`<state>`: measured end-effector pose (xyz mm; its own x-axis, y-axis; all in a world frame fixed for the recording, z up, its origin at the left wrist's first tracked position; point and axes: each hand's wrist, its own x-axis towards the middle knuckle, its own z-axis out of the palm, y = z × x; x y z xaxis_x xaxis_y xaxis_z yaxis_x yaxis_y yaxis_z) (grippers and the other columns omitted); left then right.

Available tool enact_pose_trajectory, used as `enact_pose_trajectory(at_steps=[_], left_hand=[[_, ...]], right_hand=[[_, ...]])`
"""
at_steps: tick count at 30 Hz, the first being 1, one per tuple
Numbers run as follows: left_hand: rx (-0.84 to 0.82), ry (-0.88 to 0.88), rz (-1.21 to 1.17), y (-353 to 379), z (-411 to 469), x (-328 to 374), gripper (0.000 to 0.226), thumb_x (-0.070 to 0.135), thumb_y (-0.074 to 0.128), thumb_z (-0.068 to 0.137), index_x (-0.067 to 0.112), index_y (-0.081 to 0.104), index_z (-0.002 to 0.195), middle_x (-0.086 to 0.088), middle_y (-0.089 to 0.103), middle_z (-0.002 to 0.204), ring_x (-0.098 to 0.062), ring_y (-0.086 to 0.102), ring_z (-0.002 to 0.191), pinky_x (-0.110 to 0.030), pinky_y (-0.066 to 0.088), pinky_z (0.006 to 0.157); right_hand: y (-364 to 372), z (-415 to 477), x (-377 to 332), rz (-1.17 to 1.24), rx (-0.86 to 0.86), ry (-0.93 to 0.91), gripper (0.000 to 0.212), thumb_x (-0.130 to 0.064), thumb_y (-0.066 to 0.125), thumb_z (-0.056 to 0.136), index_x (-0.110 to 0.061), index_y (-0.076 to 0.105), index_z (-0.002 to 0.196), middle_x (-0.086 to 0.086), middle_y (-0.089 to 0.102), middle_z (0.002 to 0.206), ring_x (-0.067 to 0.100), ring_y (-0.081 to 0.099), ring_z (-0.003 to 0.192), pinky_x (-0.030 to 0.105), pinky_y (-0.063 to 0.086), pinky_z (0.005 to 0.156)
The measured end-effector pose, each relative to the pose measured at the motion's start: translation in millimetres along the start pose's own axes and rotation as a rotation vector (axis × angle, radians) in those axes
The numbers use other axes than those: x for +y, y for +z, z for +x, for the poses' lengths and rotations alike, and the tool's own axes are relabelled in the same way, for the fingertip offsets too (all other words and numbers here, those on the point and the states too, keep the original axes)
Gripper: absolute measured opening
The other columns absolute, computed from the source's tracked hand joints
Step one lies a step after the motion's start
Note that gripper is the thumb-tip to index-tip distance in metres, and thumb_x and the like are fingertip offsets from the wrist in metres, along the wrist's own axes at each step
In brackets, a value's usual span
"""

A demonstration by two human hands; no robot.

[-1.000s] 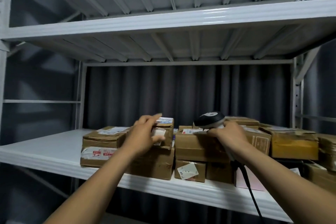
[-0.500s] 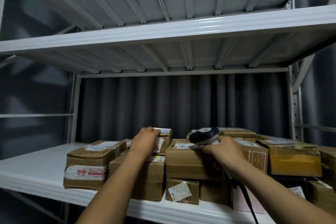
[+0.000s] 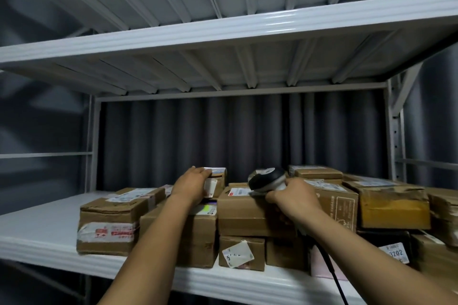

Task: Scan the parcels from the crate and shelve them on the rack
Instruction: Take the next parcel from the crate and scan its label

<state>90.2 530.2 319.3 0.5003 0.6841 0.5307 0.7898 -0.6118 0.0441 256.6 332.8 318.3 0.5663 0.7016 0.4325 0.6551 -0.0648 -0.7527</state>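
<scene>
Hands apart, both full, parcel's up on the rack

Left hand (image 3: 192, 184) holds the small brown cardboard parcel (image 3: 216, 182), probably seating it atop the stack of boxes (image 3: 203, 240) on the white metal rack shelf (image 3: 37, 228); right hand (image 3: 295, 199), just right of that parcel, is wrapped round the black-and-white corded scanner (image 3: 266, 178), kept handy I guess.

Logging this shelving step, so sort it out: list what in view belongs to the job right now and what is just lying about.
In the job: left hand holding the small parcel; right hand gripping the scanner; rack shelf.
Lying about: taped box at the left; yellowish box at the right; grey curtain behind.
</scene>
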Motion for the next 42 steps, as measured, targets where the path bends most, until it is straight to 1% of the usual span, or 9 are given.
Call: enact_pose_trajectory(at_steps=[5, 12, 16, 19, 23, 29, 33, 36, 42], left_hand=[[0.051, 0.035, 0.007, -23.7, -24.8, -1.5, 0.067, 0.028, 0.065, 0.09, 0.024, 0.034, 0.149, -0.001, 0.035, 0.154, -0.022, 0.03, 0.142, -0.036, 0.031, 0.114], [0.078, 0.129, 0.04, -49.1, -98.6, 30.3, 0.063, 0.036, 0.066, 0.088, 0.026, 0.042, 0.145, -0.001, 0.039, 0.15, -0.025, 0.037, 0.135, -0.039, 0.039, 0.107], [0.051, 0.142, 0.076, -40.8, -153.9, 49.8, 0.06, 0.036, 0.066, 0.086, 0.022, 0.046, 0.141, -0.006, 0.046, 0.144, -0.03, 0.043, 0.129, -0.039, 0.043, 0.101], [-0.024, 0.134, 0.044, -16.9, -203.7, 61.5, 0.06, 0.038, 0.065, 0.088, 0.023, 0.046, 0.142, -0.008, 0.047, 0.142, -0.032, 0.043, 0.128, -0.038, 0.039, 0.102], [-0.14, 0.129, 0.016, 23.8, -269.6, 69.4, 0.061, 0.04, 0.064, 0.09, 0.023, 0.043, 0.144, -0.008, 0.04, 0.148, -0.03, 0.036, 0.135, -0.04, 0.035, 0.108], [-0.299, 0.092, -0.093, 92.9, -374.7, 82.6, 0.06, 0.039, 0.063, 0.09, 0.024, 0.043, 0.144, -0.006, 0.037, 0.151, -0.027, 0.033, 0.138, -0.038, 0.034, 0.109], [-0.455, 0.104, -0.076, 147.8, -438.9, 86.0, 0.062, 0.043, 0.059, 0.092, 0.026, 0.037, 0.148, -0.005, 0.032, 0.155, -0.025, 0.03, 0.141, -0.034, 0.032, 0.11], [-0.55, 0.078, -0.117, 182.6, -471.2, 87.0, 0.06, 0.041, 0.058, 0.093, 0.026, 0.038, 0.147, -0.005, 0.032, 0.155, -0.023, 0.029, 0.141, -0.03, 0.029, 0.111], [-0.8, 0.036, -0.279, 244.6, -550.9, 96.5, 0.052, 0.038, 0.064, 0.089, 0.026, 0.051, 0.137, -0.002, 0.047, 0.143, -0.024, 0.045, 0.129, -0.034, 0.04, 0.105]], right_hand=[[-15.1, -12.9, -4.8, 0.0, 0.004, -0.038, 0.016, -0.028, 0.072, 0.076, -0.012, 0.069, 0.079, 0.009, 0.071, 0.074, 0.025, 0.067, 0.061, 0.028, 0.046, 0.053], [-25.9, -61.0, 6.1, 0.045, 0.021, -0.058, 0.018, -0.025, 0.075, 0.068, -0.01, 0.067, 0.074, 0.016, 0.07, 0.077, 0.035, 0.068, 0.074, 0.037, 0.052, 0.061], [-26.1, -116.0, 27.0, 0.079, -0.048, 0.01, 0.013, -0.018, 0.071, 0.074, -0.007, 0.067, 0.077, 0.012, 0.069, 0.072, 0.028, 0.065, 0.058, 0.036, 0.055, 0.053], [-24.9, -161.9, 52.5, 0.099, -0.082, 0.077, 0.014, -0.016, 0.069, 0.072, -0.006, 0.068, 0.081, 0.012, 0.067, 0.067, 0.023, 0.056, 0.043, 0.027, 0.046, 0.044], [-24.6, -224.1, 89.0, 0.023, -0.158, 0.158, 0.014, -0.017, 0.069, 0.071, -0.005, 0.066, 0.077, 0.01, 0.064, 0.065, 0.022, 0.054, 0.042, 0.026, 0.044, 0.043], [-14.0, -311.6, 149.8, -0.086, -0.303, 0.226, 0.016, -0.017, 0.071, 0.075, -0.002, 0.067, 0.08, 0.011, 0.071, 0.07, 0.02, 0.062, 0.046, 0.03, 0.055, 0.047], [5.1, -357.1, 195.1, -0.099, -0.374, 0.307, 0.015, -0.019, 0.072, 0.076, -0.008, 0.067, 0.086, 0.01, 0.07, 0.073, 0.021, 0.063, 0.051, 0.028, 0.049, 0.047], [21.8, -375.7, 223.6, -0.095, -0.416, 0.38, 0.018, -0.022, 0.073, 0.075, -0.011, 0.066, 0.087, 0.006, 0.069, 0.078, 0.024, 0.063, 0.064, 0.029, 0.05, 0.057], [40.4, -418.9, 271.4, -0.187, -0.534, 0.394, 0.028, -0.021, 0.068, 0.084, -0.006, 0.054, 0.065, 0.008, 0.056, 0.058, 0.018, 0.05, 0.052, 0.026, 0.036, 0.05]])
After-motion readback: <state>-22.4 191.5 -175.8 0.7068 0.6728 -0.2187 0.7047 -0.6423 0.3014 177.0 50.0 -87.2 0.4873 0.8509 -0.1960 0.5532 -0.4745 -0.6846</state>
